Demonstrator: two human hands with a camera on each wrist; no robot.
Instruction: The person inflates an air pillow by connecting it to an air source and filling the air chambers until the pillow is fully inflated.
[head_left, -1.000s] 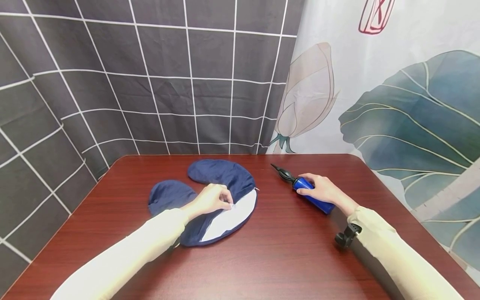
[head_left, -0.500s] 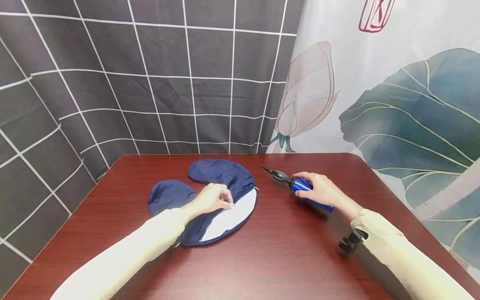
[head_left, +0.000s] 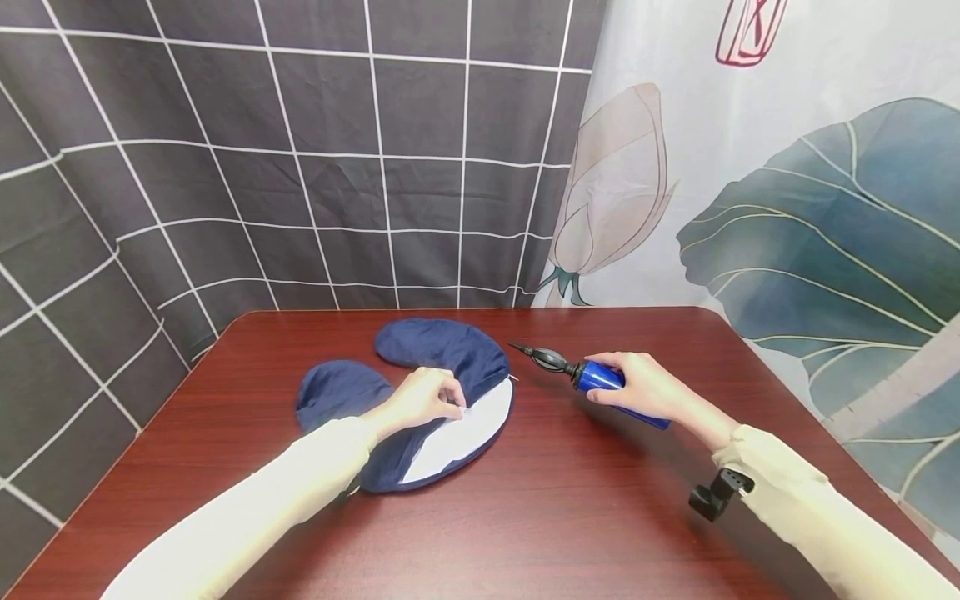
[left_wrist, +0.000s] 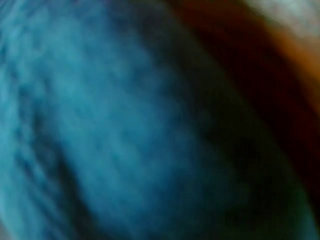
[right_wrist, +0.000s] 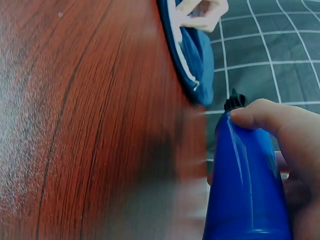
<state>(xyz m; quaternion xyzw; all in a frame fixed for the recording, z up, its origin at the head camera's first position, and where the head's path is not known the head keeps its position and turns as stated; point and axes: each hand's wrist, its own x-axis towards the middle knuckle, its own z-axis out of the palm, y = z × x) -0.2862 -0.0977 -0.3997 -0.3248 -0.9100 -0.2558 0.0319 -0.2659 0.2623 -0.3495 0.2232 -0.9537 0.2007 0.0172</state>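
Note:
A navy U-shaped neck pillow (head_left: 442, 342) lies on the table, its cover open along one side over a white inner part (head_left: 468, 429). My left hand (head_left: 423, 398) pinches the neck pillow at this white part, where a small pale piece shows at the fingertips. Blurred blue fabric (left_wrist: 115, 120) fills most of the left wrist view. My right hand (head_left: 637, 385) grips a blue hand pump (head_left: 600, 379) around its barrel, over the table right of the pillow. The pump's black tapered nozzle (head_left: 519, 347) points left, close to the pillow's right edge.
The reddish-brown wooden table (head_left: 480, 542) carries both things. Behind it hangs a dark grey cloth (head_left: 330, 192) with white grid lines. A pale curtain (head_left: 675, 275) with a flower and leaf print hangs at the right. A black device (head_left: 720, 493) is strapped at the right wrist.
My right hand has brought the pump leftward, its nozzle swinging nearer to the pillow, and the barrel lies more level. The left hand and the pillow have stayed in place.

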